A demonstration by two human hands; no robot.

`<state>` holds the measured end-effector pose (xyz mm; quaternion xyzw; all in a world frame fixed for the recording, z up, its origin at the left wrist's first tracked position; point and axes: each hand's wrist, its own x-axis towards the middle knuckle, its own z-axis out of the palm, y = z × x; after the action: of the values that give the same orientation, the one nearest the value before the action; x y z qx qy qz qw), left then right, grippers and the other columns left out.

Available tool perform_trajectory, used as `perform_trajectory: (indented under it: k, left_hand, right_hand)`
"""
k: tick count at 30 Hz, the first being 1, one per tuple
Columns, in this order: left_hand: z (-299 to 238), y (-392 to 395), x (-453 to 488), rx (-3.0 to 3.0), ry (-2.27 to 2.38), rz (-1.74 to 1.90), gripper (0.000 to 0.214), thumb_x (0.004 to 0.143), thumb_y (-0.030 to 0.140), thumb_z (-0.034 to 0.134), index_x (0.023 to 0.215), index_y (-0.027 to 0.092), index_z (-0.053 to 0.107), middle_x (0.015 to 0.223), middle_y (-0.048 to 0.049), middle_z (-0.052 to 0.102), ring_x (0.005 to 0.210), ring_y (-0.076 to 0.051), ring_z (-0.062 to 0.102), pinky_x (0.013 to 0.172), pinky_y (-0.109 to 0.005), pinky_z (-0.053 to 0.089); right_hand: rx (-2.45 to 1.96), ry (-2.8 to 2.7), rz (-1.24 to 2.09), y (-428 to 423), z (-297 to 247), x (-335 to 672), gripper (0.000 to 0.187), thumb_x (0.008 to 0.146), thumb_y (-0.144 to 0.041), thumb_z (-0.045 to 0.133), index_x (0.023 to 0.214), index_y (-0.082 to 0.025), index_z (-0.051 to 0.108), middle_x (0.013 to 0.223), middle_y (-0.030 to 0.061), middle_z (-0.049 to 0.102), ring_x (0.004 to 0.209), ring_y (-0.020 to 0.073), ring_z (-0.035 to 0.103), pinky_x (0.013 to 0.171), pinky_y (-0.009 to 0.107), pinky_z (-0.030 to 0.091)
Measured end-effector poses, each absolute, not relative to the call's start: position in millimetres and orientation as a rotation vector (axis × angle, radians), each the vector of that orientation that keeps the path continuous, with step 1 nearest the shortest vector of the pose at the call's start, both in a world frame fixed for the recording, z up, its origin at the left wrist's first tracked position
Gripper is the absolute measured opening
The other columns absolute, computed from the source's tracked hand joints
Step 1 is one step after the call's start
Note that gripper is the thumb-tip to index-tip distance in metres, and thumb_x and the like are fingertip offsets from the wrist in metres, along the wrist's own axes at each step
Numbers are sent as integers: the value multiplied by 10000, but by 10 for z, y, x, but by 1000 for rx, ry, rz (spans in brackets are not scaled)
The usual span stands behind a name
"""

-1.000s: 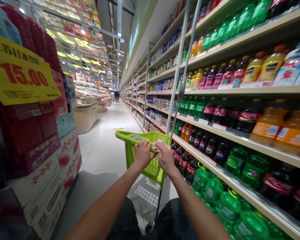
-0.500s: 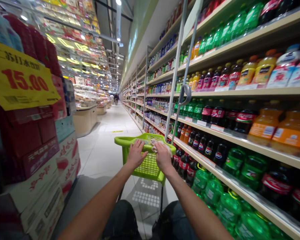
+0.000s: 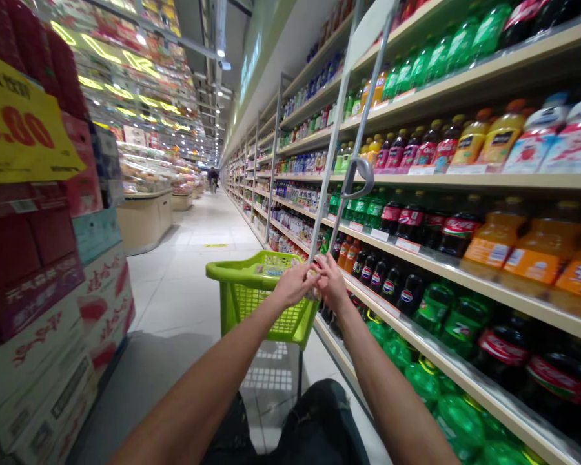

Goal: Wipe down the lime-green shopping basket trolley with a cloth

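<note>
My left hand [image 3: 294,285] and my right hand [image 3: 333,286] meet fingertip to fingertip above the near right corner of a green shopping basket on wheels [image 3: 242,284]. Both hands are closed, pinching a small crumpled white paper [image 3: 314,275] between them; most of it is hidden by the fingers. The basket's metal pull handle [image 3: 363,177] rises beside my right hand, up along the shelf. Something lies inside the basket at its far end, too small to name.
Shelves of drink bottles [image 3: 416,219] run along the right, close to the basket. Stacked red and white cartons [image 3: 43,303] with a yellow price sign [image 3: 19,129] stand on the left. The tiled aisle [image 3: 184,284] stretches ahead, with a display counter [image 3: 142,216] and a distant person [image 3: 213,177].
My left hand left the basket's rim and moved right to join my right hand on the paper. Both hands rose slightly and the basket shifted left in view.
</note>
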<state>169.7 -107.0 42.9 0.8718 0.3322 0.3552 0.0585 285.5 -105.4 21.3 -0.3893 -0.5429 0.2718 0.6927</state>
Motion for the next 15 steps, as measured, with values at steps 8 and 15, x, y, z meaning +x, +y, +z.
perform_trajectory:
  k: [8, 15]
  left_hand:
    - [312, -965, 1348, 2829, 1341, 1121, 192, 745, 228, 504, 929, 204, 555, 1042, -44, 594, 1006, -206, 505, 923, -379, 321]
    - [300, -948, 1023, 2577, 1565, 1336, 267, 761, 167, 462, 1015, 166, 545, 1026, -73, 614, 945, -207, 547, 858, -350, 398]
  right_hand:
    - [-1465, -1504, -60, -1088, 224, 2974, 479, 855, -341, 313, 1282, -129, 368, 1037, 99, 606, 938, 230, 568, 830, 346, 410]
    - [-1452, -1591, -298, -1110, 110, 2802, 500, 872, -369, 244, 1287, -121, 372, 923, 85, 642, 767, 219, 600, 709, 328, 437]
